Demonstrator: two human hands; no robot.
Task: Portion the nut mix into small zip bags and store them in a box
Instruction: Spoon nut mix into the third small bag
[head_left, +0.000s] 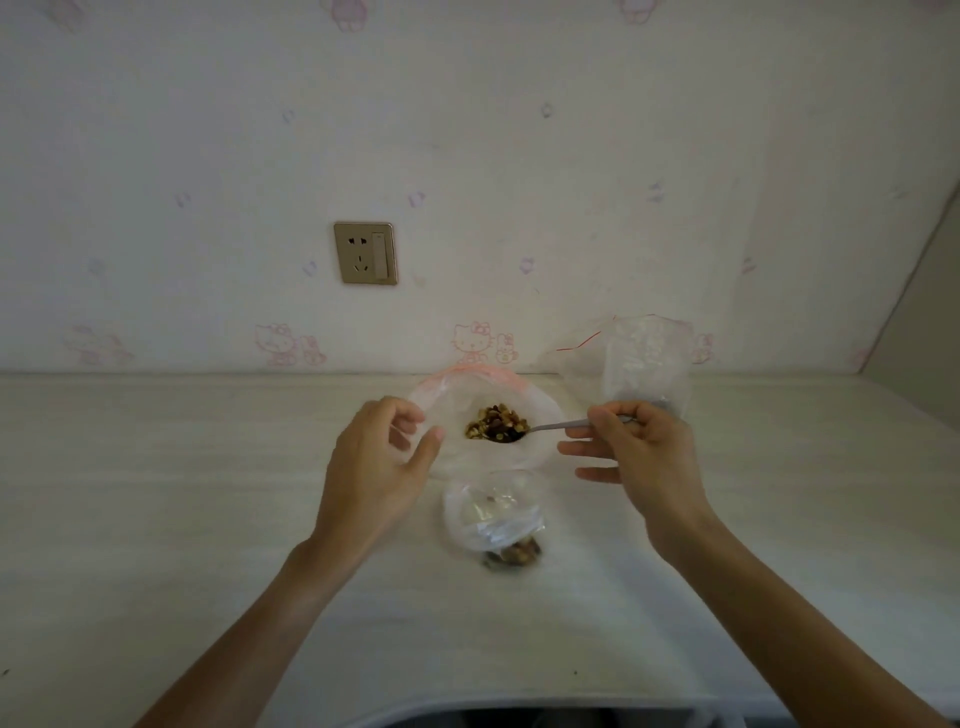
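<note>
Your left hand (382, 457) pinches the big bag (488, 415) rim at 9 o'clock, keeping it open. Right hand (631, 452) fingers pinch the spoon (545, 428), scooping nut mix (496, 423). Small zip bag (493, 514) waits at 6 o'clock.

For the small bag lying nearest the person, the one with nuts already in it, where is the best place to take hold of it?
Judging by its pose, pinch the small bag at its empty, crumpled upper part, coming from above. The nuts sit bunched at its near end, so a grip on the far end lets them hang down rather than spill.
</note>
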